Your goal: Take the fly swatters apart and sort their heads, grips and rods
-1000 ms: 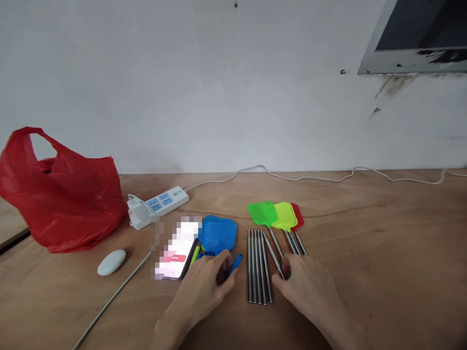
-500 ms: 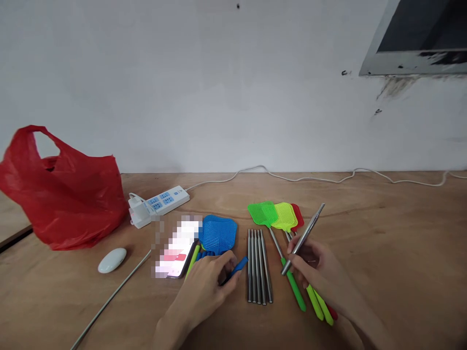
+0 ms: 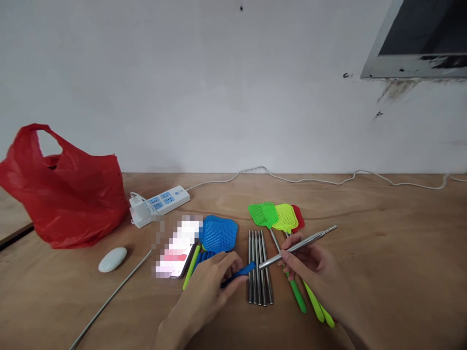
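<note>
My left hand (image 3: 207,284) pinches a blue handle grip (image 3: 243,271), a soft-looking tube, between thumb and fingers. Held slantwise in my right hand (image 3: 314,262) is a silver metal rod (image 3: 302,244) with a thinner stepped tip at upper right. The rod's thick end lies close to the grip's end, with a small gap. Beneath them several similar metal rods (image 3: 260,287) lie side by side on the table. Blue swatter heads (image 3: 219,234) lie beyond my left hand, beside more blue grips (image 3: 203,256) and a yellow-green grip (image 3: 191,270). Assembled green (image 3: 262,214), yellow and red fly swatters lie by my right hand.
A phone (image 3: 178,253) with a lit, blurred screen lies left of the blue heads. Farther left are a white power strip (image 3: 170,200), a white oval object (image 3: 112,259) and a red plastic bag (image 3: 80,199). A white cable (image 3: 310,179) runs along the wall.
The rod in my right hand has tilted from steep to nearly level, its thick end moving left toward the blue grip. My left hand has shifted the grip slightly right.
</note>
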Available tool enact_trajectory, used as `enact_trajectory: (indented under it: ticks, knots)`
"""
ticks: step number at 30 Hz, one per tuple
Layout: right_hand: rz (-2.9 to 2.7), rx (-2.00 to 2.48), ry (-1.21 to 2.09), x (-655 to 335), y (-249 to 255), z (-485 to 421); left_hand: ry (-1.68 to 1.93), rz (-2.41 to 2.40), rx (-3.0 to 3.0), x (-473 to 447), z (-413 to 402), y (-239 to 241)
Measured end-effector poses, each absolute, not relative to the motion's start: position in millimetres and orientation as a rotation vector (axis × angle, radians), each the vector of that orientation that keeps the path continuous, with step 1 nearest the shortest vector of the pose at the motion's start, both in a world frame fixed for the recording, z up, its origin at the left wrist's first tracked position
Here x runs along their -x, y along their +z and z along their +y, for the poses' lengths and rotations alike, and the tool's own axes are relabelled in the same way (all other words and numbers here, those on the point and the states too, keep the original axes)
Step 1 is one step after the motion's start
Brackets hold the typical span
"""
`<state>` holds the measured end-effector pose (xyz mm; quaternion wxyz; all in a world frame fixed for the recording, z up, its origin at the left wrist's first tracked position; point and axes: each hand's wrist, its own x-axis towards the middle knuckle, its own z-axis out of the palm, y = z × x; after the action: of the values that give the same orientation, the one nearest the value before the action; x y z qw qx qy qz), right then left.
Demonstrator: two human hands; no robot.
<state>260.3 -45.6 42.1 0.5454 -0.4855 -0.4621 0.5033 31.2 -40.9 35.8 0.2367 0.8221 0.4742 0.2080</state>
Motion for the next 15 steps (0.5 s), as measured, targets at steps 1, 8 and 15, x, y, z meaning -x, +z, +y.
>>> enact_trajectory:
  ticks: [1, 8, 15]
  knots:
    - [-1.089, 1.145, 1.197, -258.9, 42.4, -46.3, 0.575, 1.294, -2.253, -31.3, -41.3, 36.3]
    - [-1.064, 1.082, 1.214, -256.5, 40.9, -46.6, 0.593, 1.261, -2.27, -30.6, -41.7, 38.2]
    - [-1.024, 1.121, 1.196, -255.9, 43.7, -42.2, 0.61, 1.262, -2.277, -31.2, -43.1, 40.1]
